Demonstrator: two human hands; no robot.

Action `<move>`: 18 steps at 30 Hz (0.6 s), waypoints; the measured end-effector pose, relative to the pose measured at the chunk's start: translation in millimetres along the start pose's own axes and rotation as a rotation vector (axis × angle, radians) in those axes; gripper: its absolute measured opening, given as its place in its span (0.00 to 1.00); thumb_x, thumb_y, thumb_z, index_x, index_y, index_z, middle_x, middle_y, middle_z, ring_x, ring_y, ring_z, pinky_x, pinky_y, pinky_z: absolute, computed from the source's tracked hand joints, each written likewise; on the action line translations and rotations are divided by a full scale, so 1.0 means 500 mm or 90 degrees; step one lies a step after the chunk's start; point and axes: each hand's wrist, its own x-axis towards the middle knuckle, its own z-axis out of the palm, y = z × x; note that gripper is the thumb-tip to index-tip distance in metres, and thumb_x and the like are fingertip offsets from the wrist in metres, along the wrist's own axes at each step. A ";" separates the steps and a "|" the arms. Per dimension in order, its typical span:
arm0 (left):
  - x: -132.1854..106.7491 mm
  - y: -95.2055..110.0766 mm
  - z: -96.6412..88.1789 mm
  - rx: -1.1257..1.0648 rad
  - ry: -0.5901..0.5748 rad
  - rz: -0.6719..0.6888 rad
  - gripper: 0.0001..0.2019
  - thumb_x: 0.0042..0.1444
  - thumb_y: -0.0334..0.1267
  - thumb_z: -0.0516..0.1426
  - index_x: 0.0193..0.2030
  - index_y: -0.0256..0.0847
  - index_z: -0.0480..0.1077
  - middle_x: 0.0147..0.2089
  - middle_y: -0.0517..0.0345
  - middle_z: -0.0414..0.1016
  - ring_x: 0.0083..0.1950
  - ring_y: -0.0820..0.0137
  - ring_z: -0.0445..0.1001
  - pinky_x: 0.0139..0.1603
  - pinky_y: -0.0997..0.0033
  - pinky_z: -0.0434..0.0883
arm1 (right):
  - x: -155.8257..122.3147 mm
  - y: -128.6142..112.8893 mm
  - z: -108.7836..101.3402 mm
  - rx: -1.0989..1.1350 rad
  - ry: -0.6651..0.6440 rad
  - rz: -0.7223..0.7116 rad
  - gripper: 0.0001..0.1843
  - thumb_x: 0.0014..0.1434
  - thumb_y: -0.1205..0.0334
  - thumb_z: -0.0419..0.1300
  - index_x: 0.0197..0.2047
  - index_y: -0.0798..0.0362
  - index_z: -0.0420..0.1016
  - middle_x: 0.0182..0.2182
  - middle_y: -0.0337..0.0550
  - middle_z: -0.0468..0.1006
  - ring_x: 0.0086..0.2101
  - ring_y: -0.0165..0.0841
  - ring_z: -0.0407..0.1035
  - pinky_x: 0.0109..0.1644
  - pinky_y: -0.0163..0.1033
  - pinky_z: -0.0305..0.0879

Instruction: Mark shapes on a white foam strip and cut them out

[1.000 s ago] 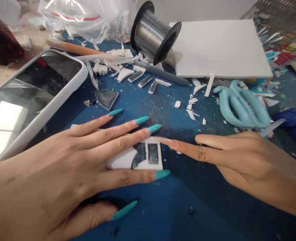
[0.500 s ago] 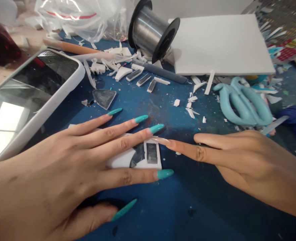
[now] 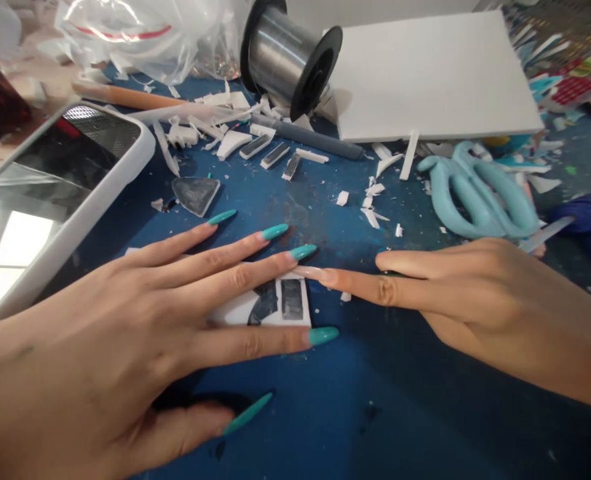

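Observation:
My left hand [image 3: 165, 300] lies palm down with fingers spread, teal nails pointing right. Under it is a flat white foam piece [image 3: 233, 311], mostly covered by the fingers; dark grey patches, one a small rectangle [image 3: 292, 299], show between index and middle fingers. My right hand [image 3: 455, 293] points left with its index finger stretched out and the other fingers folded or hidden. The long pale nail of that finger touches the upper edge of the white piece, beside the left middle fingertip. I see nothing held in either hand.
A phone [image 3: 143, 157] in a white case lies left. White scraps [image 3: 373, 217] litter the blue surface [image 3: 425, 413], with a dark fan-shaped piece [image 3: 195, 195]. Behind are a wire spool [image 3: 280, 60], a grey stick [image 3: 315, 137] and a white board [image 3: 425, 80]. Light-blue scissors [image 3: 480, 193] lie right.
The view has shifted slightly, so the objects sit a little further left and up. Both hands keep nearly the same pose, the right index nail still at the white piece's edge.

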 end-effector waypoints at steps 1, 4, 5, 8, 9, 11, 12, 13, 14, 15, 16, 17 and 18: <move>-0.002 0.000 0.001 0.025 -0.008 0.014 0.36 0.68 0.59 0.52 0.80 0.66 0.49 0.84 0.69 0.42 0.79 0.51 0.59 0.83 0.56 0.39 | 0.000 0.001 -0.001 -0.003 0.002 0.002 0.43 0.59 0.79 0.46 0.69 0.32 0.71 0.29 0.35 0.76 0.20 0.33 0.62 0.24 0.37 0.54; -0.007 0.004 0.002 0.070 -0.018 0.018 0.37 0.68 0.58 0.51 0.81 0.65 0.45 0.85 0.66 0.41 0.79 0.50 0.58 0.82 0.51 0.42 | -0.001 0.002 -0.003 -0.018 0.000 0.002 0.42 0.58 0.78 0.46 0.67 0.32 0.74 0.34 0.38 0.80 0.21 0.33 0.65 0.25 0.37 0.56; -0.008 0.005 0.002 0.073 -0.012 0.002 0.36 0.69 0.57 0.50 0.81 0.66 0.44 0.85 0.68 0.41 0.79 0.49 0.59 0.82 0.49 0.44 | -0.001 0.003 -0.004 -0.024 -0.002 -0.003 0.41 0.58 0.78 0.46 0.65 0.33 0.75 0.34 0.38 0.80 0.20 0.33 0.63 0.24 0.37 0.56; -0.006 0.007 0.002 0.056 -0.012 -0.003 0.35 0.69 0.57 0.50 0.81 0.66 0.46 0.85 0.70 0.40 0.79 0.49 0.59 0.82 0.48 0.45 | -0.003 0.006 -0.006 -0.030 -0.012 -0.012 0.39 0.58 0.77 0.46 0.63 0.35 0.78 0.30 0.38 0.77 0.19 0.33 0.61 0.24 0.37 0.55; -0.005 0.006 0.003 0.051 -0.015 0.005 0.36 0.69 0.58 0.51 0.81 0.66 0.47 0.85 0.69 0.40 0.79 0.50 0.59 0.83 0.49 0.44 | -0.003 0.008 -0.005 -0.026 -0.012 -0.011 0.39 0.57 0.77 0.46 0.62 0.35 0.78 0.29 0.37 0.76 0.19 0.33 0.62 0.25 0.37 0.56; -0.002 0.003 0.003 0.050 -0.016 0.020 0.37 0.67 0.60 0.53 0.81 0.65 0.49 0.84 0.67 0.41 0.80 0.52 0.57 0.83 0.53 0.42 | -0.004 0.010 -0.003 -0.019 -0.004 -0.008 0.40 0.57 0.78 0.46 0.62 0.35 0.78 0.28 0.36 0.75 0.20 0.33 0.62 0.25 0.37 0.56; -0.001 0.002 0.003 0.056 -0.014 0.021 0.37 0.67 0.61 0.53 0.81 0.65 0.49 0.84 0.66 0.42 0.80 0.53 0.56 0.84 0.54 0.41 | -0.004 0.011 -0.002 -0.019 -0.003 -0.007 0.40 0.57 0.78 0.46 0.62 0.34 0.78 0.28 0.36 0.75 0.20 0.33 0.62 0.24 0.38 0.55; 0.000 0.001 0.004 0.064 -0.011 0.021 0.37 0.68 0.60 0.52 0.81 0.65 0.48 0.84 0.67 0.42 0.81 0.54 0.55 0.84 0.55 0.40 | -0.004 0.012 0.000 -0.020 -0.004 -0.005 0.40 0.58 0.79 0.46 0.63 0.34 0.77 0.28 0.36 0.75 0.19 0.33 0.61 0.24 0.38 0.55; 0.000 0.001 0.004 0.068 -0.008 0.023 0.36 0.69 0.60 0.51 0.81 0.64 0.48 0.84 0.67 0.42 0.81 0.55 0.54 0.84 0.56 0.39 | -0.005 0.012 0.000 -0.020 -0.002 -0.006 0.40 0.58 0.79 0.46 0.63 0.33 0.77 0.28 0.35 0.75 0.19 0.33 0.60 0.24 0.38 0.54; 0.001 0.000 0.003 0.070 -0.007 0.024 0.36 0.69 0.60 0.50 0.81 0.64 0.47 0.84 0.67 0.42 0.81 0.55 0.54 0.84 0.57 0.39 | -0.006 0.013 0.001 -0.020 -0.002 -0.005 0.40 0.59 0.79 0.46 0.63 0.33 0.77 0.28 0.35 0.75 0.20 0.33 0.60 0.24 0.38 0.54; 0.001 0.000 0.003 0.070 -0.009 0.025 0.36 0.69 0.60 0.50 0.81 0.64 0.47 0.85 0.67 0.41 0.81 0.56 0.54 0.84 0.57 0.38 | -0.007 0.013 0.000 -0.018 -0.001 -0.006 0.40 0.59 0.79 0.46 0.63 0.33 0.77 0.29 0.35 0.75 0.20 0.33 0.60 0.24 0.38 0.54; 0.001 0.000 0.003 0.070 -0.011 0.026 0.36 0.69 0.60 0.50 0.81 0.64 0.47 0.85 0.67 0.42 0.82 0.57 0.53 0.84 0.57 0.37 | -0.008 0.013 -0.001 -0.017 0.000 -0.008 0.40 0.59 0.79 0.45 0.63 0.33 0.77 0.29 0.35 0.75 0.20 0.33 0.60 0.24 0.38 0.53; 0.001 0.000 0.003 0.068 -0.014 0.028 0.36 0.69 0.60 0.51 0.81 0.64 0.48 0.84 0.66 0.42 0.82 0.58 0.52 0.84 0.58 0.37 | -0.010 0.013 -0.002 -0.017 0.003 -0.009 0.40 0.59 0.79 0.45 0.62 0.33 0.77 0.29 0.35 0.75 0.20 0.33 0.59 0.24 0.39 0.53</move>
